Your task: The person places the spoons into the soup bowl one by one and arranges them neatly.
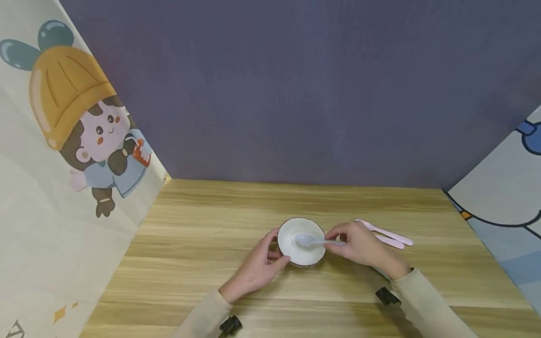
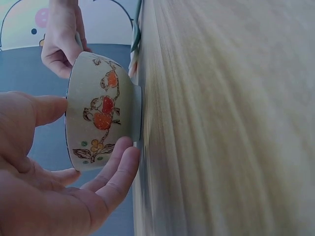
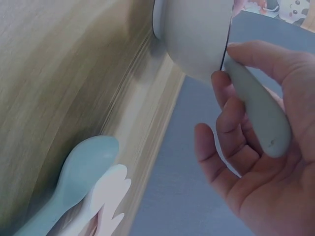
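A small white bowl with a dark rim stands on the wooden table, and its outside is painted with orange birds on a branch in the left wrist view. My left hand holds the bowl from the left, thumb at the rim and fingers against the side and near the foot. With thumb and fingertips, my right hand pinches the handle of a pale grey spoon at the bowl's right rim. The head of that spoon lies inside the bowl. Its handle slants out over the rim in the right wrist view.
Right of the bowl lie pink utensils, one with fork tines in the right wrist view. Beside them is a light teal spoon, mostly hidden under my right arm in the head view. A dark wall stands behind the table.
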`<action>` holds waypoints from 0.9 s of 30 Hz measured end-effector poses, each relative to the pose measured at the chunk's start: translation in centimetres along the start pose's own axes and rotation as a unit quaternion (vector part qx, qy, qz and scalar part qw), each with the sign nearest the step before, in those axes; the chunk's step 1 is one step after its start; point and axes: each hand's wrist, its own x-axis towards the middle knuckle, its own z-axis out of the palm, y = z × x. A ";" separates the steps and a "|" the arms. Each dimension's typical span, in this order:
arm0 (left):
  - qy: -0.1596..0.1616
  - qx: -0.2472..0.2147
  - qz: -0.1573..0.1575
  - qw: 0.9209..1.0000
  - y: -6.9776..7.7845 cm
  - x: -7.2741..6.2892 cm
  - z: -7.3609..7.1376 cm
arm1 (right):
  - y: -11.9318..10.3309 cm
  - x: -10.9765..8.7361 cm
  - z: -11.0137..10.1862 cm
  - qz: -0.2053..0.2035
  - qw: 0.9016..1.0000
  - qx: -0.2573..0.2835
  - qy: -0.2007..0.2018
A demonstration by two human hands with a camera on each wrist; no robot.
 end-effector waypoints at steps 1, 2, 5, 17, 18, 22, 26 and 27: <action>0.000 0.000 0.001 1.000 0.0 0.0 0.0 | -0.1 0.1 0.0 0.000 1.000 -0.001 0.000; 0.000 0.001 0.001 1.000 0.0 0.0 -0.1 | -0.3 0.1 0.0 -0.001 1.000 -0.004 0.000; -0.001 0.000 0.002 1.000 0.0 0.1 -0.1 | -0.5 0.4 0.2 -0.003 1.000 -0.011 0.002; -0.002 0.004 -0.006 1.000 0.0 0.2 -0.1 | -0.6 0.6 1.5 0.013 0.999 0.013 0.027; -0.002 0.004 -0.007 1.000 0.0 0.2 -0.1 | -0.7 0.6 1.6 0.014 0.999 0.012 0.032; -0.003 0.005 -0.011 1.000 0.0 0.1 -0.1 | -0.8 0.5 1.9 0.017 0.999 0.003 0.047; -0.003 0.002 -0.010 1.000 0.0 0.0 0.0 | -0.7 0.4 2.1 0.021 0.998 0.001 0.055; -0.003 0.001 -0.010 1.000 0.0 0.0 0.0 | -0.6 0.4 2.1 0.019 0.998 0.002 0.057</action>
